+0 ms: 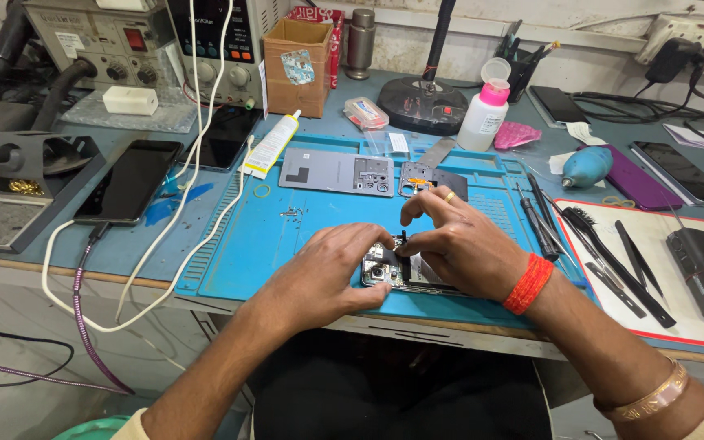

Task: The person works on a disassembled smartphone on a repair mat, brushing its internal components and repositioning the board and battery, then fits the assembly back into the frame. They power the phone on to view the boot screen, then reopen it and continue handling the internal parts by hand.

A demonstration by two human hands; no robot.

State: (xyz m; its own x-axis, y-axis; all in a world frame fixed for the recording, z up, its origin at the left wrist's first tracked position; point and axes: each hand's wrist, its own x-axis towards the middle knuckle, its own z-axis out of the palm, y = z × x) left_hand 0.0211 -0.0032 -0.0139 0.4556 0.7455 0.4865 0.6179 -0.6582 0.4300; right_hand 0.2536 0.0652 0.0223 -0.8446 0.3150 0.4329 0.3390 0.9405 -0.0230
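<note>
An opened phone (393, 273) lies on the blue work mat (270, 236) near the table's front edge, its camera end to the left. My left hand (327, 269) rests on the phone's left end and steadies it. My right hand (458, 240), with a ring and a red thread wristband, pinches a small dark part at the top of the phone's frame. Both hands hide most of the phone. Farther back on the mat lie a grey back cover (336, 171) and a dark inner plate (433, 181).
Tweezers, a brush and screwdrivers (588, 240) lie right of the mat. A black phone (128, 181) charges at left, beside a glue tube (270, 145). A white bottle with pink cap (484, 114), a cardboard box (297, 65) and bench instruments (124, 45) stand behind.
</note>
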